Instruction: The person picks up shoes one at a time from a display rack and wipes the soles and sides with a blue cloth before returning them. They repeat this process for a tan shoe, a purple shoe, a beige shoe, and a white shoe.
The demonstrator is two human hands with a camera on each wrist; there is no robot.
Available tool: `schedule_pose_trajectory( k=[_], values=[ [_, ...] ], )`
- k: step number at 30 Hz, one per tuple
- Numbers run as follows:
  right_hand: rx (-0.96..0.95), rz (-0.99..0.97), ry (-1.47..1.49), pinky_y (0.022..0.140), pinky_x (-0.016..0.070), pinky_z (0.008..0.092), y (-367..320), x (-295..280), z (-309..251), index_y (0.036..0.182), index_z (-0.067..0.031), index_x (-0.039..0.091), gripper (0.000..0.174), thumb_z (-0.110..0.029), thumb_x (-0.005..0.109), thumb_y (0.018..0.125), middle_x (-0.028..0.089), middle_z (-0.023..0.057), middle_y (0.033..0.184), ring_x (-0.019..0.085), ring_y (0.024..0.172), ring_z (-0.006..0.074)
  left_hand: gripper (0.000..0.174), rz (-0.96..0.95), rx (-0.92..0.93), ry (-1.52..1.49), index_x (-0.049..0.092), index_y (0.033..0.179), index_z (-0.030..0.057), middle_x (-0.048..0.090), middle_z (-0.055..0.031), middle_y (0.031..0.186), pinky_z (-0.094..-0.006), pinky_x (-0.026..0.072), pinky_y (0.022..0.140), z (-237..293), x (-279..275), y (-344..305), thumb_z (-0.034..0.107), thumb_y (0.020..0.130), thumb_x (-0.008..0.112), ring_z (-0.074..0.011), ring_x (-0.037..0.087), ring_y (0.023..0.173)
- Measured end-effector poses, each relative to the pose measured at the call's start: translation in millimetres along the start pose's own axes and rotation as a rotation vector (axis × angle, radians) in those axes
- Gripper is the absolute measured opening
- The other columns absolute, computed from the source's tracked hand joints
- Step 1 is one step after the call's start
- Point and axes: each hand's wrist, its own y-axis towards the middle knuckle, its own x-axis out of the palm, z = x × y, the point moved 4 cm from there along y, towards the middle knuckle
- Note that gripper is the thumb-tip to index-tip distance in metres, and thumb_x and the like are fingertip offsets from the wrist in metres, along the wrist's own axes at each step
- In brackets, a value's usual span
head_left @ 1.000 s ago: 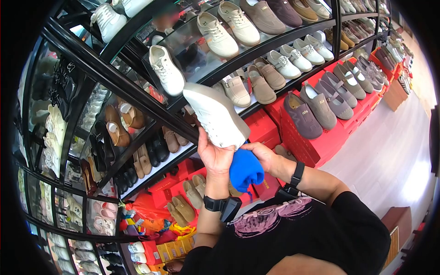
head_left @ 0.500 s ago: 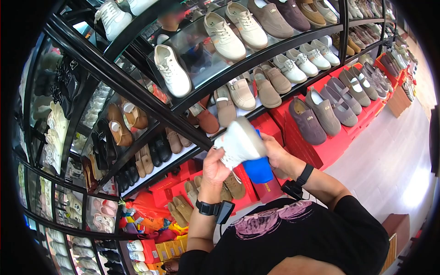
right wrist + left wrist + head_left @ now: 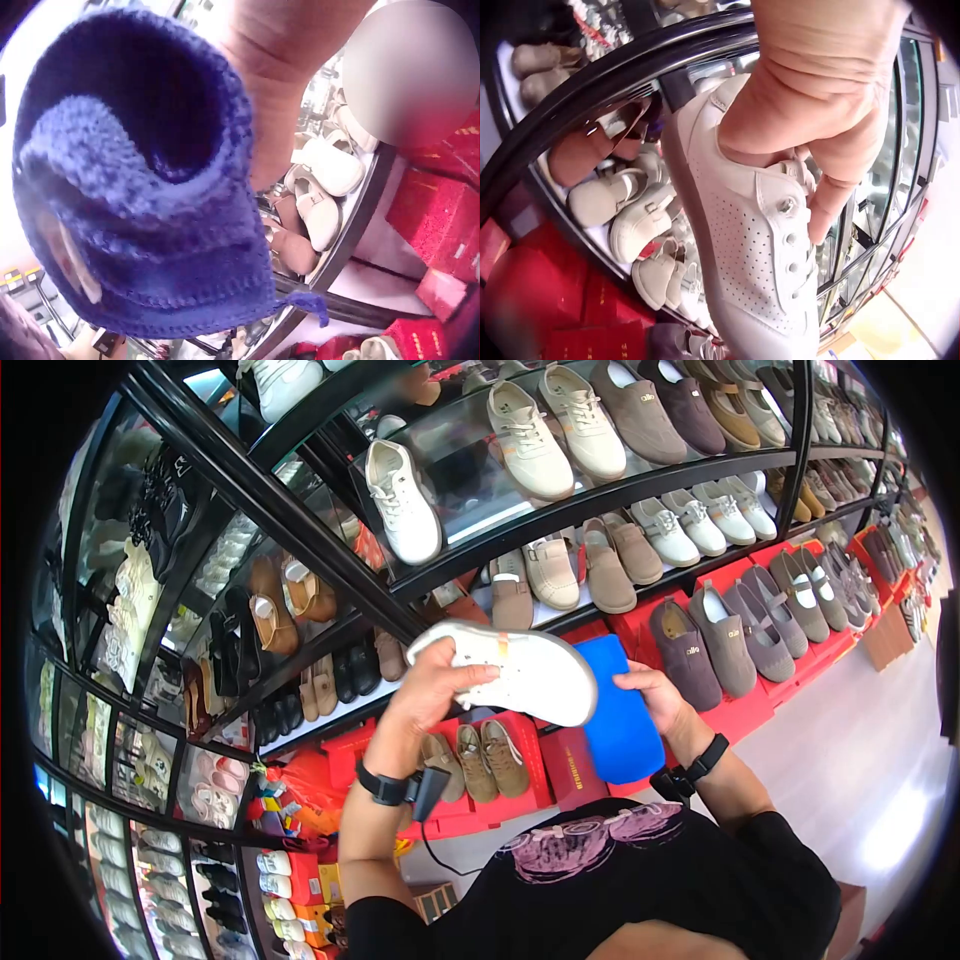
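Observation:
A white lace-up sneaker (image 3: 530, 675) with a perforated side lies sideways in the left hand (image 3: 432, 685). In the left wrist view the left hand (image 3: 817, 97) grips the sneaker (image 3: 742, 232) at its heel opening, some fingers hidden inside. The right hand (image 3: 655, 698) holds a blue cloth (image 3: 615, 710) by its right edge, thumb on the near face. From the right wrist the blue cloth (image 3: 165, 247) looks fuzzy and curled into a hollow, covering most of the right hand's fingers. Sneaker toe and cloth lie side by side; whether they touch I cannot tell.
Black-framed shelves with shoes (image 3: 530, 440) rise in front and to the left. A single white sneaker (image 3: 403, 500) stands on the glass shelf. Red boxes (image 3: 570, 755) are stacked below, some with shoes on top. A pale floor (image 3: 850, 730) stretches at the right.
The sneaker has turned from upright to sideways, its toe now pointing right. The left hand has moved left to its heel, and the right hand with the blue cloth has moved right, off the shoe.

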Motion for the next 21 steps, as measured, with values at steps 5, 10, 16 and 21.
schedule_pose_trajectory(
  k=[5, 10, 16, 21],
  values=[
    [0.133, -0.083, 0.272, 0.091, 0.0487, 0.042, 8, 4, -15, 0.126, 0.0028, 0.045, 0.046, -0.015, 0.058, 0.085, 0.058, 0.0172, 0.116, 0.06, 0.104, 0.0275, 0.03, 0.085, 0.056, 0.516, 0.062, 0.104, -0.0004, 0.067, -0.0041, 0.095, -0.0249, 0.0503, 0.074, 58, -21, 26, 0.002, 0.076, 0.071, -0.0097, 0.062, 0.081],
    [0.001, -0.067, 0.121, 0.092, 0.0482, 0.0417, 52, 41, -26, 0.129, -0.0019, 0.043, 0.046, -0.013, 0.057, 0.087, 0.057, 0.0156, 0.117, 0.058, 0.106, 0.0265, 0.023, 0.095, 0.209, 0.777, 0.064, 0.099, -0.0007, 0.067, -0.0033, 0.089, -0.024, 0.0492, 0.074, 111, -24, 57, 0.002, 0.077, 0.07, -0.0087, 0.061, 0.08],
    [-0.182, -0.042, -0.037, 0.088, 0.0502, 0.0414, 117, 74, -60, 0.122, -0.005, 0.047, 0.036, -0.012, 0.056, 0.088, 0.059, 0.012, 0.111, 0.06, 0.099, 0.0241, 0.034, 0.345, 0.478, 1.215, 0.063, 0.101, -0.0009, 0.066, -0.0179, 0.092, -0.0369, 0.0483, 0.078, 165, -29, 108, 0.016, 0.072, 0.069, -0.0296, 0.065, 0.088],
    [-0.261, 0.0, -0.121, 0.083, 0.052, 0.04, 165, 82, -90, 0.114, -0.0053, 0.052, 0.028, -0.01, 0.056, 0.087, 0.061, 0.0101, 0.102, 0.062, 0.092, 0.0229, 0.042, 0.463, 0.677, 1.388, 0.059, 0.11, 0.0, 0.063, -0.0171, 0.106, -0.0374, 0.0461, 0.083, 174, -38, 168, 0.019, 0.074, 0.068, -0.0314, 0.061, 0.097]
  ],
)
